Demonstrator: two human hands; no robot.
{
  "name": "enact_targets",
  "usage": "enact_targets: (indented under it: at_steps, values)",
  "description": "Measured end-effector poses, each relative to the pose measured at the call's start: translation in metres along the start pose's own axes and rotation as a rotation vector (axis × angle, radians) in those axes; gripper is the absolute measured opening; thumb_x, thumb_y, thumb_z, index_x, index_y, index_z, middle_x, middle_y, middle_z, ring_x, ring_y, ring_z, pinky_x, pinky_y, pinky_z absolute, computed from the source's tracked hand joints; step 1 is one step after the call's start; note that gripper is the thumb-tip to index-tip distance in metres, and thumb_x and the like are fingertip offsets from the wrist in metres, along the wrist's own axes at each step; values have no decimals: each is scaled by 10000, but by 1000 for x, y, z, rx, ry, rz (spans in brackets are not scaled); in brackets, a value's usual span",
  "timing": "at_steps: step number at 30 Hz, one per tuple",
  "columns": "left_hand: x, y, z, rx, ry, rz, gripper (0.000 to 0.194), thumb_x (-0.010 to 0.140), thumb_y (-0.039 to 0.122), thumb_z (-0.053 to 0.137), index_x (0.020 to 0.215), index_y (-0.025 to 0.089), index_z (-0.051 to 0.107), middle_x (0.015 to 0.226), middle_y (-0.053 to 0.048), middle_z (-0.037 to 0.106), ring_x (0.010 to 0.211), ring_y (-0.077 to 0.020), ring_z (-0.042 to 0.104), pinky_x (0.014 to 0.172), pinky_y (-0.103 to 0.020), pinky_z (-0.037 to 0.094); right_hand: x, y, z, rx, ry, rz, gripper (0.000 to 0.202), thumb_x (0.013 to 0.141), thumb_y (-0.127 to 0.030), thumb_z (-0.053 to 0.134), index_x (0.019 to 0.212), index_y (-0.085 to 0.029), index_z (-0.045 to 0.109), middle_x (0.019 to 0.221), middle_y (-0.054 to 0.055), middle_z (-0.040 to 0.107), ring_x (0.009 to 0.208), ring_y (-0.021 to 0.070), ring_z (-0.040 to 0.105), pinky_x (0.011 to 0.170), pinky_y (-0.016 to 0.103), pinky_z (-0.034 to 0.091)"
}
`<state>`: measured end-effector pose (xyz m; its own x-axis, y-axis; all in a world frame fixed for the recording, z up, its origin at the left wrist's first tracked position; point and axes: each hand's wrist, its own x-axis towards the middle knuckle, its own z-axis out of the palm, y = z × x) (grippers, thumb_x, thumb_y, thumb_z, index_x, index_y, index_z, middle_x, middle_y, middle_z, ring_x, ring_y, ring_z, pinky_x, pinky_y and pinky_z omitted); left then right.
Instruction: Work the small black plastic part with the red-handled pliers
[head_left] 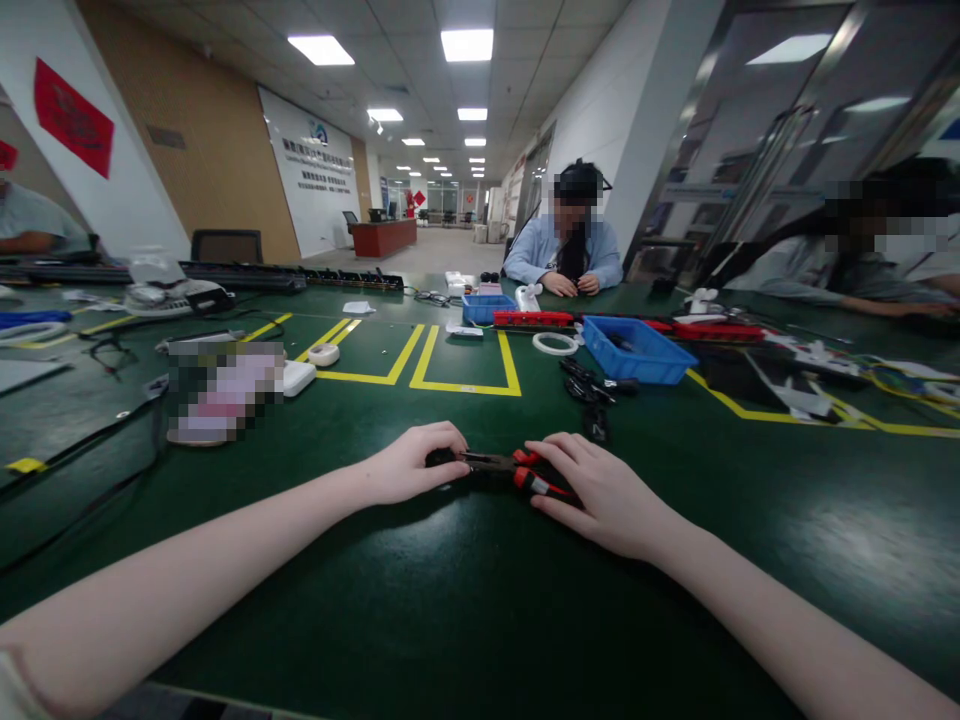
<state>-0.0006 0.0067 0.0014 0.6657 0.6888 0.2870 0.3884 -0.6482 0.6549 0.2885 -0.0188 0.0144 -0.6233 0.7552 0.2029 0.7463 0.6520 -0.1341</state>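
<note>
My right hand is closed round the red and black handles of a pair of pliers. The pliers lie low over the green table, their dark, slim jaws pointing left and slightly apart. At the jaw tips, my left hand pinches a small dark piece between thumb and fingers. The fingers partly cover this piece, so its kind is not clear. Whether the jaws bite on it I cannot tell.
Beyond my hands lie a coiled black cable, a blue bin and a white ring. Yellow tape marks the green table. A white case lies left. Across the table sits a person.
</note>
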Motion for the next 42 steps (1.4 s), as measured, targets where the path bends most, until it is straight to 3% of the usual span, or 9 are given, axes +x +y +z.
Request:
enact_targets:
  at_steps: [10, 14, 19, 26, 31, 42]
  values:
    - [1, -1, -1, -38, -46, 1, 107, 845, 235, 691, 898, 166, 629, 1119, -72, 612, 1033, -210, 602, 930, -370, 479, -1, -8, -1, 61, 32, 15, 453, 828, -410, 625, 1213, -175, 589, 1111, 111, 618, 874, 227, 647, 737, 374, 555]
    - [1, -1, -1, -36, -39, 11, 98, 858, 231, 673, 924, 166, 642, 1113, -73, 616, 1028, -213, 604, 920, -378, 484, -2, -8, -2, 86, 80, 1, 479, 810, -391, 652, 1240, -186, 594, 1131, 107, 625, 902, 228, 654, 770, 380, 562]
    - [1, -2, -1, -16, -37, 0, 100, 870, 231, 667, 943, 165, 650, 1102, -73, 623, 1010, -206, 610, 902, -365, 491, -3, -7, -2, 66, 143, -28, 565, 783, -475, 701, 1267, -207, 585, 1121, 116, 643, 968, 267, 643, 811, 433, 567]
    - [1, -4, 1, 7, -32, 15, 92, 868, 231, 670, 926, 163, 649, 1076, -68, 632, 1003, -204, 611, 901, -344, 480, -2, -7, 0, 30, 152, -49, 500, 819, -407, 668, 1263, -199, 573, 1120, 119, 639, 970, 269, 621, 807, 440, 566]
    - [1, -3, 2, -3, -23, 11, 70, 878, 221, 648, 912, 160, 642, 1060, -66, 630, 989, -197, 613, 907, -344, 483, -1, -8, 0, 18, 174, -78, 469, 867, -371, 620, 1285, -173, 541, 1196, 142, 613, 1057, 283, 594, 909, 476, 532]
    - [1, -5, 1, 2, 12, -24, 132, 913, 281, 618, 896, 174, 693, 1115, -67, 608, 1017, -203, 610, 936, -363, 485, -3, -2, -2, 18, 331, -83, 472, 859, -388, 616, 1277, -180, 548, 1144, 144, 638, 1022, 284, 620, 857, 446, 554]
